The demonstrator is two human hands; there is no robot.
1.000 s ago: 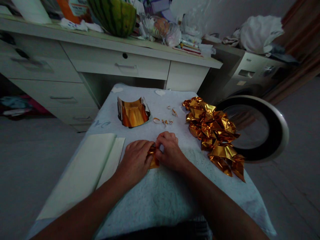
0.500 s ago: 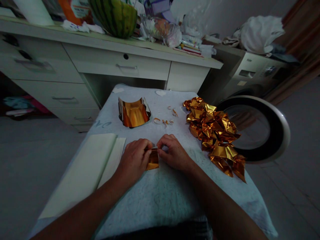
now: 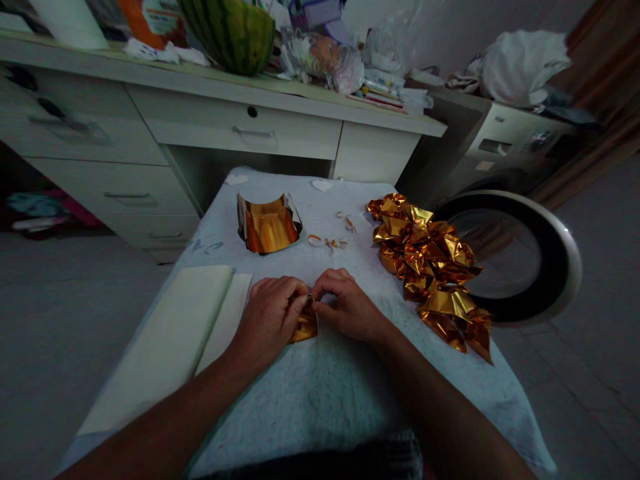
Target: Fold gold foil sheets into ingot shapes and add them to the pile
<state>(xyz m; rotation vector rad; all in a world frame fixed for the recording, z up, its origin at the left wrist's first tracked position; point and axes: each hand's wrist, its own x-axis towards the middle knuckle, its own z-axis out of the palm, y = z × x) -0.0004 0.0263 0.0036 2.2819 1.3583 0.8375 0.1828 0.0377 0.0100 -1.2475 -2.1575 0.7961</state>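
Note:
Between my two hands is a small sheet of gold foil paper [image 3: 305, 327], partly covered by my fingers. My left hand [image 3: 273, 310] pinches its upper left edge between thumb and fingers. At the upper right corner, the thumb and forefinger of my right hand [image 3: 345, 303] pinch the same foil paper close to the left fingertips. Beyond the hands lies a curved stack of gold foil sheets [image 3: 270, 227]. Thin gold scraps [image 3: 333, 245] are scattered to its right. A pile of folded gold foil pieces [image 3: 425, 250] spreads along the table's right side.
Pale paper sheets [image 3: 165, 340] lie to the left on the cloth-covered table [image 3: 320, 400]. Behind stands a white desk [image 3: 290, 127] bearing a cut watermelon [image 3: 230, 37] and bags. A washing machine's open round door [image 3: 563, 267] reaches beside the table's right edge.
My left fingertips have shifted slightly right, closer to the right ones. The foil's top edge between them now looks bunched or folded, and the pale strip there no longer shows.

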